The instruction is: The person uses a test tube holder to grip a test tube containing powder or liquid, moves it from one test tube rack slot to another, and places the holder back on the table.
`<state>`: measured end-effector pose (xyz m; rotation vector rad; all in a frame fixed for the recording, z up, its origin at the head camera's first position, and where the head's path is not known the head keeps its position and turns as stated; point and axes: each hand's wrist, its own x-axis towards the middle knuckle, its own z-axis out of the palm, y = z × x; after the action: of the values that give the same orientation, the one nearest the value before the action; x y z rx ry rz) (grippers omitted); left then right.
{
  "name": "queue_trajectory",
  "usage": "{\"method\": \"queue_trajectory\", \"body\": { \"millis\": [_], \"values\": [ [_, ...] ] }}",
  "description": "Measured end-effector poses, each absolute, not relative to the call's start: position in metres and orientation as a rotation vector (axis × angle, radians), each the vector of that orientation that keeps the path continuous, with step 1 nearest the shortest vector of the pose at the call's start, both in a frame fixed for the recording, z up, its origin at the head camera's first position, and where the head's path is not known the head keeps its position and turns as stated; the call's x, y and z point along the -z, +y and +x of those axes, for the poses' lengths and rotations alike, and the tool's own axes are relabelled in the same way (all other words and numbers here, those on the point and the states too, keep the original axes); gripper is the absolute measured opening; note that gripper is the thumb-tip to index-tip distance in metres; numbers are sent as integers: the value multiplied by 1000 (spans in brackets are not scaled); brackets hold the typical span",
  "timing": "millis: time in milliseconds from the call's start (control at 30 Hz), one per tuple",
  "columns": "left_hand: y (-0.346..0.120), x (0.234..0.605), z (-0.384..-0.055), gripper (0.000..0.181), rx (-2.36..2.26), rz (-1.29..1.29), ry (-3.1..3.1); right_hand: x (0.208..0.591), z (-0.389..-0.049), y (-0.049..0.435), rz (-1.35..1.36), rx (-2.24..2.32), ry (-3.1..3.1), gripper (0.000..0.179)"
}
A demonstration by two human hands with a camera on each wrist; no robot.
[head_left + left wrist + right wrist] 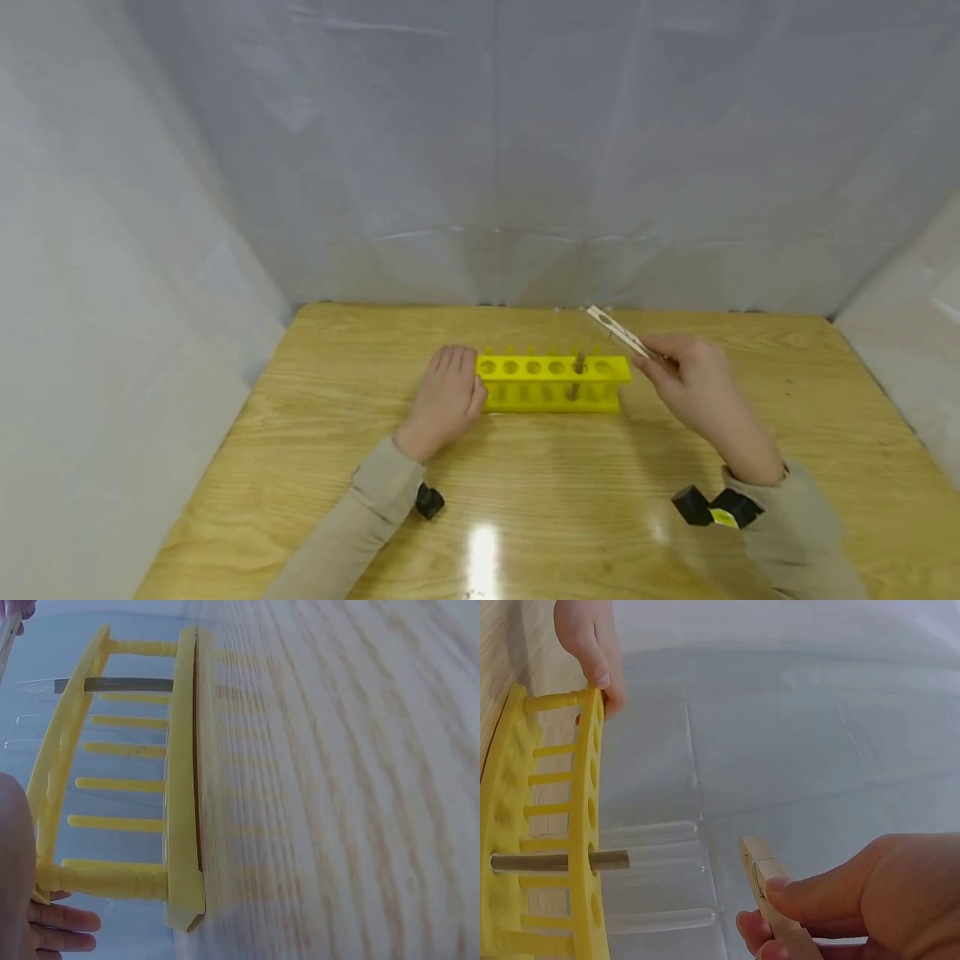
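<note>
In the head view, the left hand (447,392) grips the left end of the bright yellow plastic test-tube rack (525,377), thumb at the front and the other fingers lying over the top. The right hand (690,383) pinches a pale wooden test-tube clamp (621,332), whose free end slants up and to the left from that grip, above the right part of the rack. Down and to the left of the right hand's grip, a slender tube with a grey-brown lower part (573,392) stands in the rack's fifth hole from the left hand. The rack rests on the glossy light-wood tabletop (337,350).

In the left wrist view, the left hand is at the near end of the rack's upper plate. A row of yellow plastic pegs (120,784) runs away from its grip, and the grey-brown tube stands toward the far end.

In the right wrist view, thumb and fingers close on the middle of the clamp, near its metal spring (759,877). Beyond the clamp's tip, a gap apart, clear glass tubes (660,921) show rounded ends upward. The left hand holds the rack's far end.
</note>
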<state>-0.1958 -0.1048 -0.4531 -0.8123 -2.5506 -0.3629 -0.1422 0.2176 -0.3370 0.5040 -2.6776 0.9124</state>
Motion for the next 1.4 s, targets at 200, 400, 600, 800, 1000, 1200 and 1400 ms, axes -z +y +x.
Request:
{"method": "queue_trajectory", "body": {
  "millis": [200, 400, 600, 800, 1000, 1200, 1400],
  "values": [
    [-104, 453, -197, 36, 363, -812, -2558, 336, -143, 215, 517, -916, -2686, 29],
    [-105, 452, -196, 34, 362, -809, -2555, 337, -145, 215, 520, -943, -2713, 32],
    [-106, 453, -196, 35, 366, -810, -2537, 341, -148, 214, 528, -933, -2713, 31],
    [-105, 453, -196, 34, 353, -800, -2555, 342, -151, 213, 525, -921, -2717, 30],
    [-105, 452, -196, 35, 336, -798, -2579, 348, -154, 213, 500, -899, -2697, 27],
    [-104, 453, -196, 36, 347, -798, -2577, 354, -158, 214, 489, -888, -2688, 26],
    [-104, 453, -196, 36, 359, -806, -2570, 357, -159, 215, 494, -901, -2705, 27]
  ]
}}
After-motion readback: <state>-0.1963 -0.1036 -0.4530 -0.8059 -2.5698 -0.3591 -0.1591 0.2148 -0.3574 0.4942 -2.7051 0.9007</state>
